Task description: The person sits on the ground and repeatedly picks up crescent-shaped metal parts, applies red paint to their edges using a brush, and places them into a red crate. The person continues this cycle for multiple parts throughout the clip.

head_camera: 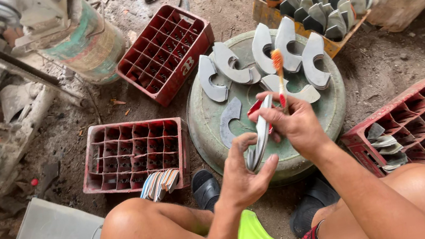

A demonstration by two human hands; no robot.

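The person sits low over a dirt floor (87,113), knees wide. The left hand (244,178) is closed on a curved grey metal piece (259,136), pinched edge-on between thumb and fingers, the piece standing nearly upright above the near rim of a round green basin (208,131) turned bottom up. The right hand (291,123) is closed on a toothbrush (279,76) with a red and white handle and orange bristles; the bristle end points away from the person, above the basin. The right-hand fingers also touch the upper end of the held piece.

Six or so similar crescent-shaped pieces (241,67) lie flat on the basin's upturned base, some touching one another. Beyond the basin, a yellow crate (270,15) is packed with more such pieces standing on edge. An empty red divided crate (166,49) lies to the far left, a second red crate (133,153) just left of the basin, and a third (423,120) at right with a few pieces in its cells. A small stack of pieces (160,182) leans at the second crate's near edge. Black sandals (206,188) show at the basin's near side.
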